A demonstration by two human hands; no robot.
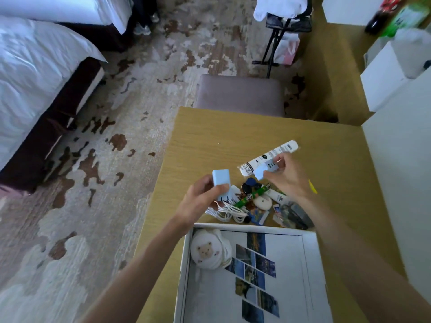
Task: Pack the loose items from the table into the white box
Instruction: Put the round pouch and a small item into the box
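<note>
1. Both arms stretch out over the table (221, 136); left hand (203, 197) curls round one pale blue block (221, 177), held above the pile.
2. Right hand (288, 176) pinches a second blue block (261, 171): two blocks, one apiece.
3. One white box (245, 227) sits just beside the loose items (245, 203), one bear pouch (207, 250) inside.

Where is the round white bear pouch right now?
In the head view, the bear pouch sits inside the white box, in its far left corner, beside the photo collage sheet that lies on the box floor.
</note>
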